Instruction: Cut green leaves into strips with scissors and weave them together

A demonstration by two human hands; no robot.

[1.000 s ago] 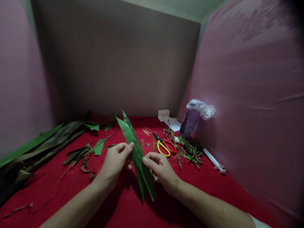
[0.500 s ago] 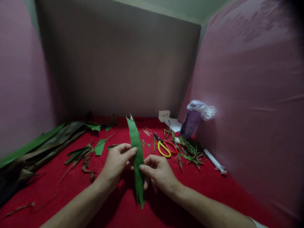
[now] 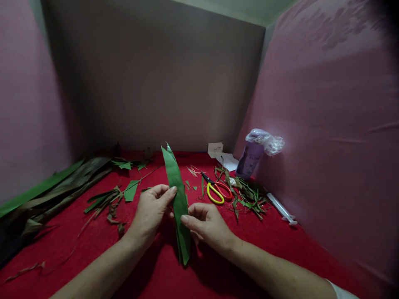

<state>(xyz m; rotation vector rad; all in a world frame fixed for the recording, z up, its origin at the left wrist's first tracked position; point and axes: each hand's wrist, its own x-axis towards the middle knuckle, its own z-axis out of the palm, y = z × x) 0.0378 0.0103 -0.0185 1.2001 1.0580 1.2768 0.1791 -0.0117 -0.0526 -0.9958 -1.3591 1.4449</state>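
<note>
Red cloth covers the table, with a grey wall behind it and pink walls at both sides. Above its middle, near the person, a long green leaf is held up between the two hands, steeply tilted, its top leaning left. Its ends part into two tips, so it is folded or doubled; which, I cannot tell.

The left hand pinches it by the left edge, above mid-length, thumb in front. The right hand has its thumb on the front, lower down at the right edge, its fingers mostly hidden behind.

It looks light and bendy, firm enough lengthwise to stand up from a pinch, smooth and perhaps a little slippery. It would likely split along the grain if pulled, so the broad middle, with both layers taken together, seems the safest hold; the thin tips look weakest.

Scissors lie just beyond the right hand, near a heap of stems.
</note>
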